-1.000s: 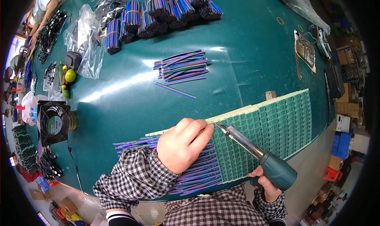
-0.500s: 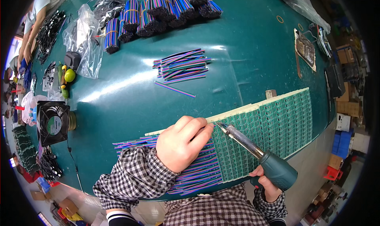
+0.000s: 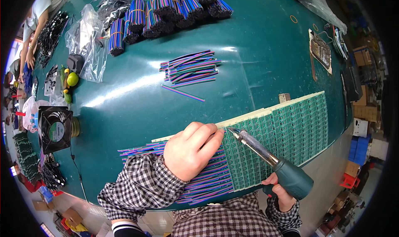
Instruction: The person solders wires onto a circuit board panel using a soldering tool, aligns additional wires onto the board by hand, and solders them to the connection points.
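My left hand (image 3: 189, 149) bends over the upper edge of a green circuit board panel (image 3: 282, 131). Its thumb and fingers pinch the end of a short ribbon wire, mostly hidden under them. Below that hand, rows of blue, pink and black ribbon wires (image 3: 210, 176) lie along the panel's left part. In my right hand (image 3: 282, 195) is a soldering iron (image 3: 293, 179) with a thick green handle. Its metal tip points up and left, just right of my left fingertips, over the panel's top edge.
A loose pile of ribbon wires (image 3: 191, 68) lies mid-table, with banded wire bundles (image 3: 166, 8) behind it. A black fan (image 3: 56, 129) stands at left. A soldering iron rest (image 3: 321, 52) sits at right. Another person's arms (image 3: 35, 37) reach in at far left.
The soldering iron has shifted slightly right, its tip a little farther from my left fingertips. My left hand stays in place.
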{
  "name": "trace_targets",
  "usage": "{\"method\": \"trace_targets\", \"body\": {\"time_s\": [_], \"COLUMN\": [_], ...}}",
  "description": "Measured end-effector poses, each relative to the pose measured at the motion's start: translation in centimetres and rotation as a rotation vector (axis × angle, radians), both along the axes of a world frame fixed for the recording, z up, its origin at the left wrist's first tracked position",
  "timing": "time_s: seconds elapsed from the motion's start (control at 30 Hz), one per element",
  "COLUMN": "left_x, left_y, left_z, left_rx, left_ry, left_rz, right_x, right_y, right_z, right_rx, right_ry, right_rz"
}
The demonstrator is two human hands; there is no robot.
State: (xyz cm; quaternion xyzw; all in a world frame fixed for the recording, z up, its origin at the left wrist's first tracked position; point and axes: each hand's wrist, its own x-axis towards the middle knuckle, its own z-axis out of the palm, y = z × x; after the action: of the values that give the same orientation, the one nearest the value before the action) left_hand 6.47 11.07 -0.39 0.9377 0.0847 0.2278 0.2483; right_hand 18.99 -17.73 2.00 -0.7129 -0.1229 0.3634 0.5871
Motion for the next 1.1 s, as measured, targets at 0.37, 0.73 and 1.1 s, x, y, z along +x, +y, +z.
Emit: {"method": "trace_targets", "body": {"time_s": [0.37,0.73,1.1], "left_x": [-0.1,-0.4,-0.4], "left_y": [-0.2,-0.5,-0.9], "left_z": [0.0,0.2,0.4], "left_rx": [0.019,0.19,0.264], "left_ry": [0.015,0.026,0.03], "left_rz": [-0.001,-0.017,-0.012], "right_x": [-0.1,0.2,0.0], "right_y": [0.9,0.5,0.4], "right_z": [0.8,0.7,0.4], "right_rx": [0.034,0.046,0.034], "right_ry": [0.058,0.082,0.003], "right_rz": [-0.053,-0.036,-0.007]}}
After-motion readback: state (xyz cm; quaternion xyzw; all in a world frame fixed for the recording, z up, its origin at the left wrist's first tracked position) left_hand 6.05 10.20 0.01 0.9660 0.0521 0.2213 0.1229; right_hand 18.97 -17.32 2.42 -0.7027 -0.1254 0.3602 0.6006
